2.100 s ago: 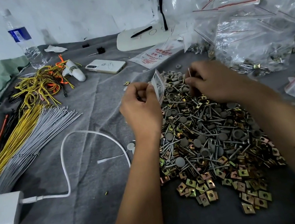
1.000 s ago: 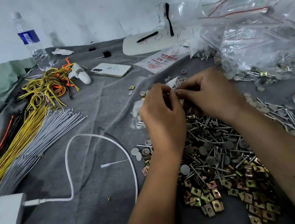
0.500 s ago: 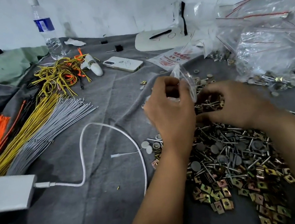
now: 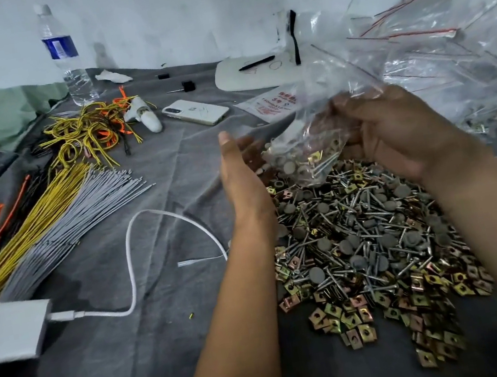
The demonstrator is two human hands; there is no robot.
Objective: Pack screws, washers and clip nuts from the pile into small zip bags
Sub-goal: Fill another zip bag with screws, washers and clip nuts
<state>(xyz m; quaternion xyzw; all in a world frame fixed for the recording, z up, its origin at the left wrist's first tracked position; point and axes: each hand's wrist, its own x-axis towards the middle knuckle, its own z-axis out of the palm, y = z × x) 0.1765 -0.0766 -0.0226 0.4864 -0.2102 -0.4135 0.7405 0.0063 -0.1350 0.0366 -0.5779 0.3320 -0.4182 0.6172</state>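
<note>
While right hand (image 4: 396,132) holds bag (image 4: 310,150), pile (image 4: 366,244) sits beneath.

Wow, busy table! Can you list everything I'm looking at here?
hardware pile: one, silver, grey and brass, centre right
zip bag: one, clear, partly filled, above pile
bag heap: many, clear, far right
cable ties: bundles, orange, yellow, grey, left
phone: one, white, behind centre
water bottle: one, clear, back left
charger cable: one, white, left of pile
left hand: open, beside bag
right hand: holding bag
</note>
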